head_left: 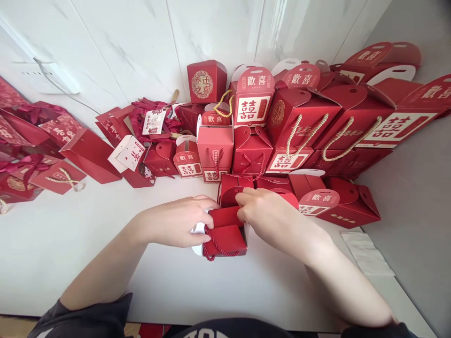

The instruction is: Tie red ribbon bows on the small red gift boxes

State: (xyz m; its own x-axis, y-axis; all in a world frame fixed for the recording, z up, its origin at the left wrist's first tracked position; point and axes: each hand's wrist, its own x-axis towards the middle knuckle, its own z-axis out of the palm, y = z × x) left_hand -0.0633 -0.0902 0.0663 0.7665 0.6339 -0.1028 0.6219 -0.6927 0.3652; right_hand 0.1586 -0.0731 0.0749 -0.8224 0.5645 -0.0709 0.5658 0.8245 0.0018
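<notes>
The front box (227, 238) and its cord (208, 257) are red.

left hand (180, 219) and right hand (259, 209) touch red box (230, 235).

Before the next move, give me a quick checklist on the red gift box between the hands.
1. Left hand at the gift box: ok, at its left side.
2. Right hand grip: cannot tell, fingertips partly hidden.
3. Box fully closed: not ok, white flap spread at left.
4. Twisted red cord clear of the top: not ok, draped across it.
5. Inside filled: cannot tell, red flaps cover it.
</notes>
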